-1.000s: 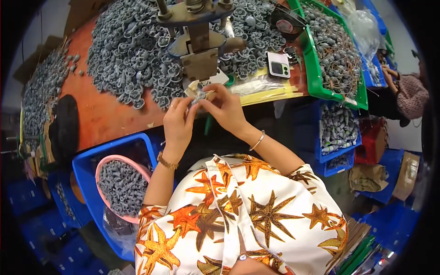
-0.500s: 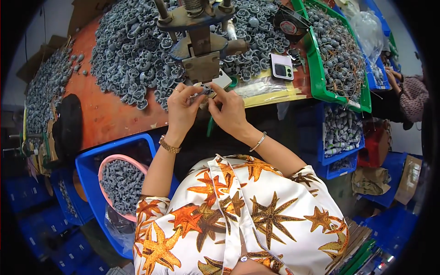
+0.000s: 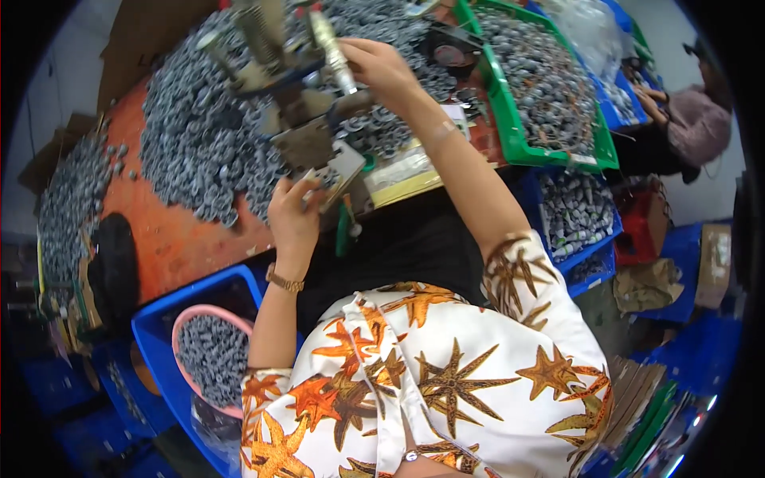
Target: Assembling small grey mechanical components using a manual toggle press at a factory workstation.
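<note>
Your right hand (image 3: 374, 68) closes on the metal hand press's (image 3: 299, 119) silver lever handle (image 3: 333, 54); your left hand (image 3: 295, 215) pinches a small grey part at its base (pressing step) — next, judge alignment first.

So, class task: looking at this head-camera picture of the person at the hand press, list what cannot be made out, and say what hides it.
- Whatever the left hand holds at the grey metal hand press: head view, covered by fingers and motion blur.
- Right hand grip on the silver press lever: head view, blurred.
- Single parts in the heap of small grey metal pieces: too small.
- The pink round basin: its lower side is hidden by the patterned sleeve.
</note>
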Action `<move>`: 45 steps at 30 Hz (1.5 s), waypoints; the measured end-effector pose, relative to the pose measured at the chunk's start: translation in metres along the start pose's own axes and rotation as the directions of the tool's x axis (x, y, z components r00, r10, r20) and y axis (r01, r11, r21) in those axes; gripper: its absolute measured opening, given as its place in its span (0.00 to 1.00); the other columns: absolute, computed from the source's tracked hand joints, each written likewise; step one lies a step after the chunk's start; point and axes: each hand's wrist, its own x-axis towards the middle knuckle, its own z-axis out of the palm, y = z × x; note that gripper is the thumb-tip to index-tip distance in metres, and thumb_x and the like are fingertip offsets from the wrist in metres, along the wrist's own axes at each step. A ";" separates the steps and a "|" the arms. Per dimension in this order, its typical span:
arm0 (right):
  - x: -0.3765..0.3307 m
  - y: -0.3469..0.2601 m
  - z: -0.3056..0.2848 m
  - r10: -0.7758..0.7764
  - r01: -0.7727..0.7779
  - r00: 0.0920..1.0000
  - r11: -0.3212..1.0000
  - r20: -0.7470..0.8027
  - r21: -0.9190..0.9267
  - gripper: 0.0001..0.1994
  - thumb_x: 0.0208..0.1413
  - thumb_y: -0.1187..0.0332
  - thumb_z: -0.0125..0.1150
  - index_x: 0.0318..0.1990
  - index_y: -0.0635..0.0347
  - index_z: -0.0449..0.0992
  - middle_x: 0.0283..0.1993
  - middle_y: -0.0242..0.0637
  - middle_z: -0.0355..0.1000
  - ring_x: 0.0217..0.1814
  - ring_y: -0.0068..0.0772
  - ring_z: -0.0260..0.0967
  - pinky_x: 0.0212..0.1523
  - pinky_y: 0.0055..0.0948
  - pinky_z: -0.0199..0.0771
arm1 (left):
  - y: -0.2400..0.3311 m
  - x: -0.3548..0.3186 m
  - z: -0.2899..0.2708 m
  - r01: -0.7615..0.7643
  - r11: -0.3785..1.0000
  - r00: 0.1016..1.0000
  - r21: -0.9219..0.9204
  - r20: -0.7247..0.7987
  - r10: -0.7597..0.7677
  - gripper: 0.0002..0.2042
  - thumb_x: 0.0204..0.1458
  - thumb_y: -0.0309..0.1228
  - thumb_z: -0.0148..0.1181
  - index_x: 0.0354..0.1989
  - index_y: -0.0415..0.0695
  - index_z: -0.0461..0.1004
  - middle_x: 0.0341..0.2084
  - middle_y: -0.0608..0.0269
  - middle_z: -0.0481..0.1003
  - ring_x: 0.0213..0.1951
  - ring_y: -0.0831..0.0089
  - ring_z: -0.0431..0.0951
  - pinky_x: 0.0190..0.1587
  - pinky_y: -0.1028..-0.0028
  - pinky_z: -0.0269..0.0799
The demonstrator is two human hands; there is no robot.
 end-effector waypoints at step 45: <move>-0.127 -0.097 -0.319 -0.717 -0.361 0.395 0.453 -0.574 -0.815 0.12 0.48 0.60 0.61 0.28 0.61 0.79 0.27 0.42 0.76 0.27 0.39 0.75 0.30 0.33 0.73 | -0.098 -0.016 -0.051 0.078 0.940 0.971 0.332 -0.239 0.004 0.16 0.53 0.31 0.58 0.47 0.33 0.71 0.46 0.49 0.71 0.48 0.57 0.70 0.52 0.64 0.65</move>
